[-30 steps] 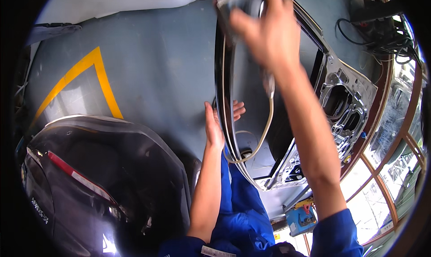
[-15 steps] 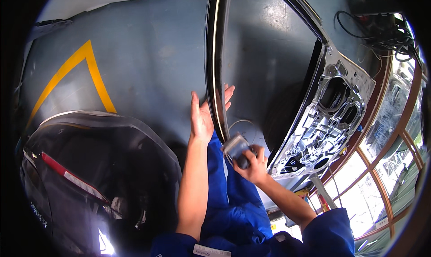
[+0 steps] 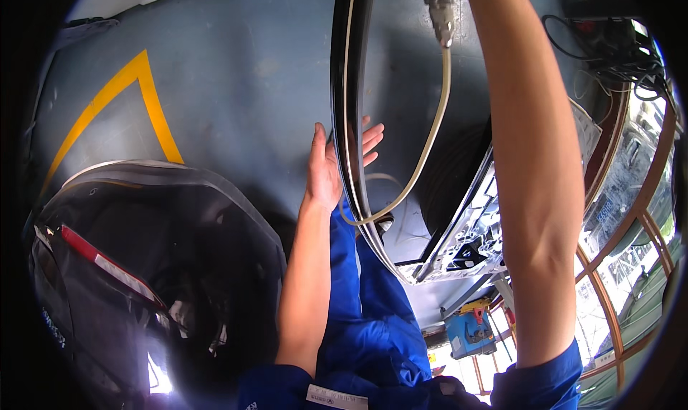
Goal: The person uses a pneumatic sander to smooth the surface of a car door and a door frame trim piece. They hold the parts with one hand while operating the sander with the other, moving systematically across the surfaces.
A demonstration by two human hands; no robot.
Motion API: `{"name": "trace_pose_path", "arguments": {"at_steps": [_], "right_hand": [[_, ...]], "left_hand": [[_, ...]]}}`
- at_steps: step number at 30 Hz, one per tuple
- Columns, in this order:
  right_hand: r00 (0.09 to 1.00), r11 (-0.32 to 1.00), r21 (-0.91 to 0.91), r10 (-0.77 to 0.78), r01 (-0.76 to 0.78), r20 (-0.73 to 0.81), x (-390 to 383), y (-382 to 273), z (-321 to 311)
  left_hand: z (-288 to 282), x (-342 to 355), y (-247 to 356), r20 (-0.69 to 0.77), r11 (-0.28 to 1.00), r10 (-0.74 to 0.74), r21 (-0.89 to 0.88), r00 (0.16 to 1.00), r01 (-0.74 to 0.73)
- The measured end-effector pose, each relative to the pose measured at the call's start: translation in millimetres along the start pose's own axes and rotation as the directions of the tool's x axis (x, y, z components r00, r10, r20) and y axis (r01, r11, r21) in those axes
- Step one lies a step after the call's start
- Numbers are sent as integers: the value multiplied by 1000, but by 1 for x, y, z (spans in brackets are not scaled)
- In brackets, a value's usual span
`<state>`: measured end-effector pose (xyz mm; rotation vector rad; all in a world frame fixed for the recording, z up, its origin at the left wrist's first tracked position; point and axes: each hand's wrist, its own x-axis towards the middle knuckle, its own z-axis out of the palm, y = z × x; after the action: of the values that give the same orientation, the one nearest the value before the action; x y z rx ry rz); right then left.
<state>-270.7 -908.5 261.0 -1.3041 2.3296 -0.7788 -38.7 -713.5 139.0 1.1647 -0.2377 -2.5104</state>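
Note:
My left hand (image 3: pixel 329 175) is stretched out at the curved black window frame (image 3: pixel 350 88) of a car door, thumb on its left and fingers showing past its right side. The strip crosses in front of part of the hand; whether they touch is unclear. My right arm (image 3: pixel 534 145) reaches up across the view, and its hand is cut off by the top edge. Just left of that arm hangs a grey metal fitting (image 3: pixel 441 16). From it a cream hose (image 3: pixel 438 123) loops down across the frame's lower end. My arm covers much of the bare door panel (image 3: pixel 469 242).
A dark car part (image 3: pixel 179 216) with a red and white lamp stands at the left. Yellow floor marking (image 3: pixel 147 88) lies beyond it. Black cables (image 3: pixel 641 73) bunch at the far right, near wood-framed windows (image 3: pixel 609 288). A blue box (image 3: pixel 469 335) sits low on the right.
My right hand has gone from the lower window frame up out of view, taking the handheld grey tool away from there. The hose and fitting have come into sight. My left hand stays nearly in place.

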Motion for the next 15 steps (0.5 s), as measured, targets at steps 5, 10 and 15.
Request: {"name": "trace_pose_path", "arguments": {"at_steps": [5,10,15], "right_hand": [[984,995,-31,-92,97,150,-139,22,28],[944,997,-2,73,-76,323,-314,45,17],[988,991,97,75,-89,136,-269,51,16]], "left_hand": [[-10,-3,-7,-163,998,48,-38,985,-55],[-6,0,-1,-57,994,3,-106,998,-9],[-4,-8,-7,-115,972,20,-229,993,-46]]}}
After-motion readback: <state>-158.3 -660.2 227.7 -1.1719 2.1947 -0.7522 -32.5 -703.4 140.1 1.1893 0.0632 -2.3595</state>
